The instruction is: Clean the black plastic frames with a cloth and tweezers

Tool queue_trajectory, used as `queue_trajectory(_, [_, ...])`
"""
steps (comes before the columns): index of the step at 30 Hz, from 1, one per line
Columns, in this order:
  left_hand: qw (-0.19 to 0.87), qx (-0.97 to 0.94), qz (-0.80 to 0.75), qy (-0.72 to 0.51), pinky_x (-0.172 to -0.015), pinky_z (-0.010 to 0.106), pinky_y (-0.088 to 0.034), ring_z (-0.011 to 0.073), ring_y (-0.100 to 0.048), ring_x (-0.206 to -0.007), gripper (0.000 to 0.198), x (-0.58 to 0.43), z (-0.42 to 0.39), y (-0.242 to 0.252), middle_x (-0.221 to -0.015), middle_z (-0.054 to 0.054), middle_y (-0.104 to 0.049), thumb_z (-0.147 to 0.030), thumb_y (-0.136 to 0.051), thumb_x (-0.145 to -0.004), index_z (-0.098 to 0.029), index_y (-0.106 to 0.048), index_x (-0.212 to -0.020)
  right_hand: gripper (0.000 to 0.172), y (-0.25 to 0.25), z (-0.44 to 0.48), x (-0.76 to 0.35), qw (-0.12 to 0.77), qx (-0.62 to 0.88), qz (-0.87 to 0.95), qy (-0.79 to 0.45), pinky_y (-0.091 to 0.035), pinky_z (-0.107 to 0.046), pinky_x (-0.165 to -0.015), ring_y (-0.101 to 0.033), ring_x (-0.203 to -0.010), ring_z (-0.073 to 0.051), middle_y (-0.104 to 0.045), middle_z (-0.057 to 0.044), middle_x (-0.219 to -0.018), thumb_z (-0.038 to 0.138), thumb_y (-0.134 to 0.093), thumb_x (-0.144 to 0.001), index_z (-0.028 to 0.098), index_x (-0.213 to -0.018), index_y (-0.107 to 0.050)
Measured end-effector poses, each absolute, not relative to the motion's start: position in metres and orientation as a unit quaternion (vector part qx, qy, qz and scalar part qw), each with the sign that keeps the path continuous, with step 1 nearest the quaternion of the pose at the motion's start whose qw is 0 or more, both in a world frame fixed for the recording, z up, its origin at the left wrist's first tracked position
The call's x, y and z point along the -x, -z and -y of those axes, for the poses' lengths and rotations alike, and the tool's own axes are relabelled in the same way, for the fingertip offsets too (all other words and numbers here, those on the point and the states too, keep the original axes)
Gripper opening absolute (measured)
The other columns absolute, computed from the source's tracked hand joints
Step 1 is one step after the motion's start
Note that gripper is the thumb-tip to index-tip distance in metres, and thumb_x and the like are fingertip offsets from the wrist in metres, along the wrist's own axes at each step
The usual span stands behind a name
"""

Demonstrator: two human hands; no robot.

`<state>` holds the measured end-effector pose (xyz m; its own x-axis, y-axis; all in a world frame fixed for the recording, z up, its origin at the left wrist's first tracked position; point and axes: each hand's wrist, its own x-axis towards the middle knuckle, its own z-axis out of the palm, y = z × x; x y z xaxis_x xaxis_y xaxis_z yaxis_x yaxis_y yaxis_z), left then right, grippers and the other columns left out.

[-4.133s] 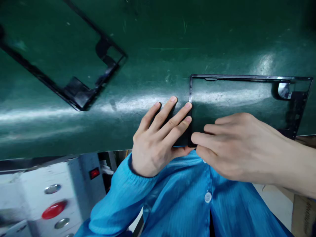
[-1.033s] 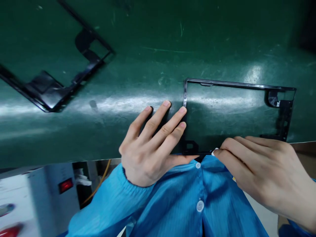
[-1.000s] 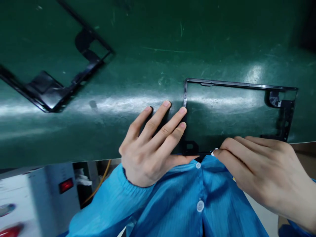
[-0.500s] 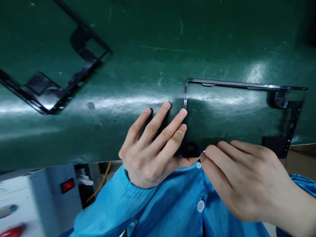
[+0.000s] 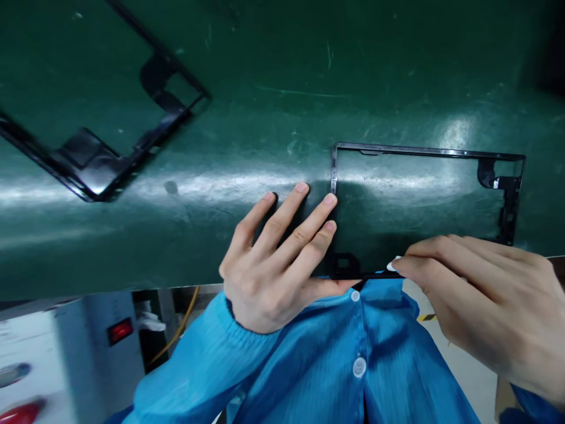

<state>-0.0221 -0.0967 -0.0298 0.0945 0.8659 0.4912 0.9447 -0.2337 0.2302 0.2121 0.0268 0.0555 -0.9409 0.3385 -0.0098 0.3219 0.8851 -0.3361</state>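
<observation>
A thin black rectangular plastic frame lies on the green table at its near edge. My left hand has its fingers spread, with two fingertips at the frame's left side and the thumb along its near-left corner. My right hand is closed, thumb and forefinger pinching a small white piece against the frame's near bar. What kind of piece it is, I cannot tell. The right hand covers part of the near bar and the near-right corner.
A second black plastic frame lies at an angle on the green tabletop, upper left. Below the table edge at left stands a light grey machine with a red-lit switch. A yellow cable runs beside it.
My right hand has slid right along the near bar with the white piece. The frame's right side has swung slightly left and now looks straighter. My left hand has stayed nearly in place.
</observation>
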Motion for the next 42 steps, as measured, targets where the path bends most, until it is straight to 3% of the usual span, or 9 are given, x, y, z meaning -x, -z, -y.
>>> queue_trajectory(9, [0.054, 0.736, 0.613, 0.283, -0.119, 0.053, -0.049, 0.0394, -0.062, -0.142, 0.055, 0.022, 0.098, 0.03, -0.142, 0.015, -0.073, -0.059, -0.075, -0.095, -0.017, -0.066, -0.13, 0.038, -0.056, -0.027, -0.206, 0.033, 0.134, 0.979, -0.146, -0.042, -0.038, -0.061, -0.071, -0.072, -0.021, -0.077, -0.011, -0.092, 0.003, -0.039, -0.106, 0.012, -0.091, -0.073])
queue_trajectory(22, [0.027, 0.728, 0.627, 0.276, -0.119, 0.053, -0.048, 0.039, -0.063, -0.141, 0.058, 0.021, 0.098, 0.023, -0.14, 0.017, -0.074, -0.056, -0.078, -0.092, -0.016, -0.064, -0.132, 0.023, -0.049, -0.024, -0.207, 0.041, 0.153, 0.976, -0.152, -0.045, -0.037, -0.06, -0.071, -0.08, -0.022, -0.076, -0.009, -0.097, 0.004, -0.051, -0.105, 0.013, -0.1, -0.072])
queue_trajectory(26, [-0.042, 0.707, 0.658, 0.256, -0.118, 0.055, -0.047, 0.0395, -0.06, -0.144, 0.054, 0.029, 0.094, 0.012, -0.147, 0.02, -0.069, -0.043, -0.077, -0.094, -0.014, -0.061, -0.137, 0.013, -0.036, -0.023, -0.209, 0.048, 0.191, 0.958, -0.207, -0.048, -0.034, -0.064, -0.07, -0.082, -0.019, -0.073, -0.006, -0.105, 0.008, -0.058, -0.104, 0.016, -0.108, -0.068])
queue_trajectory(30, [0.029, 0.69, 0.682, 0.241, -0.118, 0.055, -0.048, 0.0403, -0.052, -0.152, 0.042, 0.031, 0.081, 0.006, -0.155, 0.019, -0.062, -0.019, -0.072, -0.095, -0.015, -0.063, -0.135, 0.007, -0.023, -0.029, -0.202, 0.103, 0.273, 0.915, -0.278, -0.051, -0.029, -0.064, -0.067, -0.076, -0.014, -0.074, -0.002, -0.099, 0.015, -0.063, -0.105, 0.02, -0.107, -0.067])
queue_trajectory(32, [0.066, 0.689, 0.673, 0.261, -0.113, 0.051, -0.051, 0.0383, -0.06, -0.145, 0.042, 0.023, 0.076, 0.005, -0.148, 0.018, -0.069, -0.011, -0.071, -0.093, -0.013, -0.064, -0.134, 0.006, -0.02, -0.034, -0.197, 0.139, 0.32, 0.878, -0.328, -0.054, -0.027, -0.066, -0.068, -0.076, -0.012, -0.074, 0.0, -0.094, 0.016, -0.065, -0.104, 0.022, -0.103, -0.069])
queue_trajectory(35, [0.027, 0.658, 0.663, 0.357, -0.095, 0.04, -0.059, 0.027, -0.076, -0.109, 0.029, 0.001, 0.077, 0.005, -0.114, 0.01, -0.082, -0.009, -0.072, -0.092, -0.016, -0.067, -0.12, 0.007, -0.022, -0.039, -0.193, 0.184, 0.363, 0.822, -0.4, -0.056, -0.023, -0.065, -0.07, -0.074, -0.011, -0.075, 0.002, -0.089, 0.018, -0.071, -0.101, 0.024, -0.097, -0.071])
queue_trajectory(37, [-0.058, 0.619, 0.665, 0.414, -0.087, 0.036, -0.06, 0.0216, -0.074, -0.095, 0.019, -0.014, 0.079, 0.005, -0.104, 0.008, -0.08, -0.018, -0.071, -0.097, -0.017, -0.067, -0.116, 0.005, -0.026, -0.038, -0.194, 0.199, 0.369, 0.796, -0.437, -0.056, -0.021, -0.063, -0.07, -0.071, -0.011, -0.075, 0.003, -0.087, 0.021, -0.074, -0.099, 0.025, -0.096, -0.073])
queue_trajectory(40, [-0.184, 0.567, 0.646, 0.476, -0.077, 0.031, -0.06, 0.0182, -0.072, -0.088, 0.031, -0.03, 0.08, 0.0, -0.102, 0.007, -0.077, -0.041, -0.073, -0.101, -0.018, -0.066, -0.12, 0.005, -0.032, -0.033, -0.196, 0.204, 0.354, 0.781, -0.472, -0.057, -0.019, -0.064, -0.07, -0.072, -0.01, -0.075, 0.004, -0.087, 0.021, -0.075, -0.098, 0.026, -0.097, -0.073])
queue_trajectory(42, [-0.243, 0.54, 0.626, 0.507, -0.07, 0.027, -0.058, 0.015, -0.07, -0.079, 0.029, -0.035, 0.081, -0.002, -0.096, 0.004, -0.075, -0.044, -0.075, -0.1, -0.019, -0.067, -0.113, 0.008, -0.036, -0.028, -0.199, 0.205, 0.329, 0.784, -0.484, -0.057, -0.02, -0.065, -0.07, -0.075, -0.011, -0.074, 0.002, -0.09, 0.018, -0.073, -0.099, 0.026, -0.099, -0.073])
